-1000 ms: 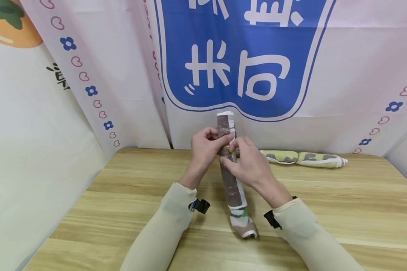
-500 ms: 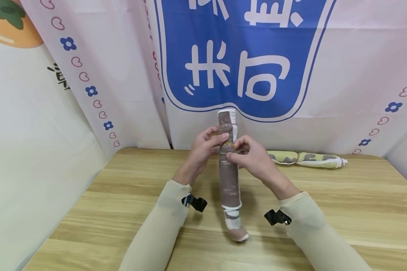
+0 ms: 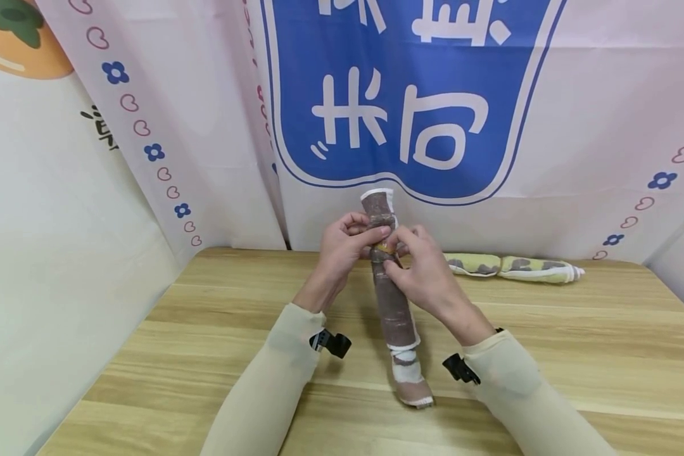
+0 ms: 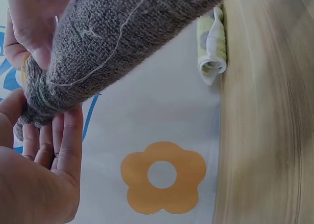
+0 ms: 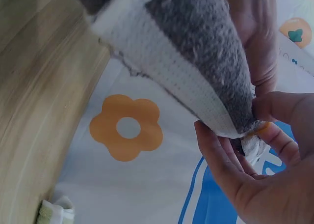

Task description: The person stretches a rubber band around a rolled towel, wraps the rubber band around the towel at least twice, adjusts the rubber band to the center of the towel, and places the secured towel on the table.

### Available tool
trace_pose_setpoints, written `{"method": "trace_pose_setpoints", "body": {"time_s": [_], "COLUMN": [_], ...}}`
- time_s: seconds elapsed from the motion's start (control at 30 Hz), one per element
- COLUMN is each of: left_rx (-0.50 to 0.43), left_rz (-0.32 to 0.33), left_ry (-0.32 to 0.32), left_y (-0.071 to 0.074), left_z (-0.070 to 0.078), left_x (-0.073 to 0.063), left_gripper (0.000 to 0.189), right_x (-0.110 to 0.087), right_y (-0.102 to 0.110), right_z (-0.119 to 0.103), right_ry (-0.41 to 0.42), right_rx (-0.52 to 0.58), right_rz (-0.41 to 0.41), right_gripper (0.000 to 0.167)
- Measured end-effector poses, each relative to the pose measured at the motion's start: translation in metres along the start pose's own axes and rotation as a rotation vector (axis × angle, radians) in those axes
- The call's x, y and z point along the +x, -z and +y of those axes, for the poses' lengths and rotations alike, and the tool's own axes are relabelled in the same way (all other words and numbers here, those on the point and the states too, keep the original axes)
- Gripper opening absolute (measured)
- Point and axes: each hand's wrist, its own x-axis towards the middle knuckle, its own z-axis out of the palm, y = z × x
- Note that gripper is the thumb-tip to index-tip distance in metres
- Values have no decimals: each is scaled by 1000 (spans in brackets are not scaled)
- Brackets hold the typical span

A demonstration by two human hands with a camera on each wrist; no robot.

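A brown-and-white rolled towel (image 3: 396, 310) stands tilted between both hands, its lower end close to the wooden table. An orange-yellow rubber band (image 3: 384, 247) goes around its upper middle. My left hand (image 3: 344, 246) grips the roll just above the band, thumb in front and fingers behind. On the opposite side, my right hand (image 3: 429, 275) pinches at the band and the roll with thumb and fingers. In the right wrist view the towel (image 5: 201, 47) narrows toward the band, beside my right hand (image 5: 274, 160). The towel's far side is hidden in the head view.
A yellow-green rolled towel (image 3: 536, 269), cinched at its middle, lies along the back of the wooden table (image 3: 205, 361). Behind the table hangs a white cloth (image 3: 222, 209) with a blue printed sign. A black wrist camera (image 3: 333, 344) sits at the left cuff.
The right hand pulled the band out to the right, then came back in against the roll. The roll's lower end swung left and then right again. The left hand keeps its hold.
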Motion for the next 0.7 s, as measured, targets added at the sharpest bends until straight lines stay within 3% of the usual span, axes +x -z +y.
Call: {"method": "trace_pose_setpoints", "body": {"time_s": [0.27,0.5,0.63,0.7], "left_rx": [29,68,126,152], "left_rz": [25,78,140,148], "left_ry": [-2,-37,-80,-92], "left_y": [-2,-6,-8,-8], "left_z": [1,3,5,5], "left_x": [-2,-3,-5,-5], "left_gripper": [25,25,25,26], "right_x": [1,-1,-2,-2], "right_y": [-3,-6,-6,-6], "right_z": [3,0,-3,-5], "right_ry": [-5,52,-20,-94], "right_rx": [48,-90,-227,-279], "right_rz": [-2,32,50,27], "right_gripper": [25,21,10,15]}}
